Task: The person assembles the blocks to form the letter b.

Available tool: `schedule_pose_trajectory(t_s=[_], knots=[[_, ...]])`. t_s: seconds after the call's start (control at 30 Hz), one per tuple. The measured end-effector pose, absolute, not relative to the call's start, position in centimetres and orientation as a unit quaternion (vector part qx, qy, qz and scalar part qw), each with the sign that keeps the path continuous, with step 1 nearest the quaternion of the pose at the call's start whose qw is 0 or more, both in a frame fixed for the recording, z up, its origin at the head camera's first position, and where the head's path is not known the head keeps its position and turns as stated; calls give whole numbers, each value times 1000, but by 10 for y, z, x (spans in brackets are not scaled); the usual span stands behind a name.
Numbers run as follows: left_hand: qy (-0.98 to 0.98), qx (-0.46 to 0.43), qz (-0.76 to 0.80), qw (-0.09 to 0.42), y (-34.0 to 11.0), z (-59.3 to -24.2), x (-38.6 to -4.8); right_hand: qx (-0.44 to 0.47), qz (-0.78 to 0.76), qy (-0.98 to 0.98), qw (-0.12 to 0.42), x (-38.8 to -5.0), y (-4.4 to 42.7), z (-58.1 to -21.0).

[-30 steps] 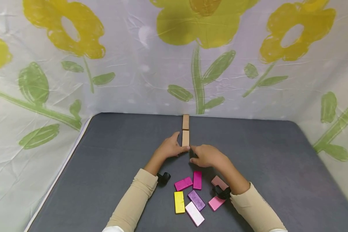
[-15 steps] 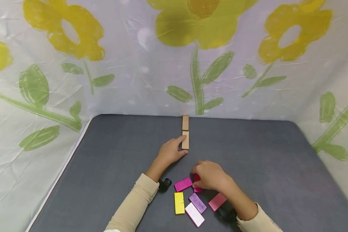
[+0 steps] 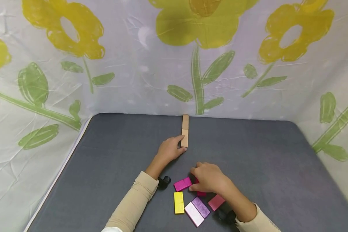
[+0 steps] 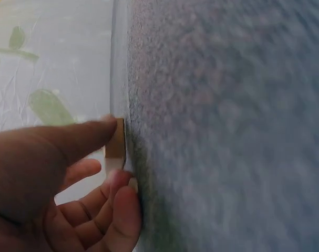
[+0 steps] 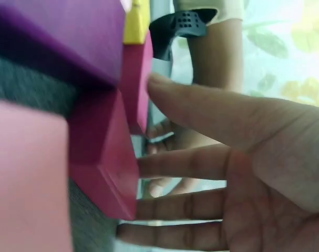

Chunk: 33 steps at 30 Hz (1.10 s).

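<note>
Two light wooden blocks lie end to end at the far middle of the table. My left hand (image 3: 169, 149) holds the nearer wooden block (image 3: 184, 138), index finger at its left side and thumb by its near end. In the left wrist view the thumb touches that block and the other fingers curl beside it. My right hand (image 3: 210, 177) is over a magenta block (image 5: 107, 152), partly hidden in the head view. Its straight fingers touch that block in the right wrist view, the thumb apart, near a second magenta block (image 3: 183, 184).
Nearer on the grey table (image 3: 119, 145) lie a yellow block (image 3: 178, 202), a white block (image 3: 194, 214), a purple block (image 3: 201, 207) and a pink block (image 3: 216, 202). A farther wooden block (image 3: 185, 121) meets the flower-printed back sheet (image 3: 133, 80).
My right hand has moved from beside the wooden blocks back to the magenta block. The purple block has shifted to the right, alongside the white one. My left hand stays at the wooden block.
</note>
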<state>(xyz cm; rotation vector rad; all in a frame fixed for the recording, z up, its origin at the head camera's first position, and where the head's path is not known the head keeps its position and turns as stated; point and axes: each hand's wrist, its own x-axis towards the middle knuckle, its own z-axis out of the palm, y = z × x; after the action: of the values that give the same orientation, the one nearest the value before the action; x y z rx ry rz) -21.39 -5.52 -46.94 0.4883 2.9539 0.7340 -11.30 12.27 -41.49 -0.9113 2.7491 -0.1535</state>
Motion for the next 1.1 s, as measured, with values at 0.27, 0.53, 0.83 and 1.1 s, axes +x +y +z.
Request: schedule_pose_trajectory(t_s=[0.27,0.53,0.83,1.1], knots=[[937,173,298,50,-78,-468,-178,-384,-58,919,69,-94,102,-419],[885,301,327,142,-99,-460,-148,-510,-60,857,47,-69,93,-419],[849,344,341,211,-92,-457,-142,-498,-41,865,40,-63,85,-427],[877,309,327,169,-86,-460,-139,-464,-37,884,53,-68,85,-428]])
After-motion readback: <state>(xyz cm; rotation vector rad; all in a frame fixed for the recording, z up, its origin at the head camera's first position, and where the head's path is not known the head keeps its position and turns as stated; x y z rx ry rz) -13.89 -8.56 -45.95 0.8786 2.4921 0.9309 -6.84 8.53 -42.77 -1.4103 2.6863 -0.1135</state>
